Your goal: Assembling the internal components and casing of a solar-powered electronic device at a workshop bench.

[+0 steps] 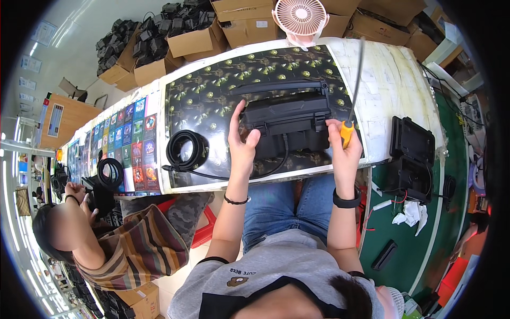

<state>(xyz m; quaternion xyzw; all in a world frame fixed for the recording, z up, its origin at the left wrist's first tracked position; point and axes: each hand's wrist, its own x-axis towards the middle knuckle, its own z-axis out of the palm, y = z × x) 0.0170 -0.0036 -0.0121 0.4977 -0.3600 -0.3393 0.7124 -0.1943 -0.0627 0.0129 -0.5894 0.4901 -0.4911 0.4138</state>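
L hand [243,144] spread @ blk case [287,114]; R hand [346,153] gripping s'driver [347,134].

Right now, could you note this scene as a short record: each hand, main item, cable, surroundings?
Left hand: open, at the left end of the black case
Right hand: gripping a yellow-handled tool with a long thin shaft
Main item: black case, on a dark patterned mat
Black cable: coiled left of the case
Far edge: pale pink fan
Right side: open black box on a green surface
Left side: another person
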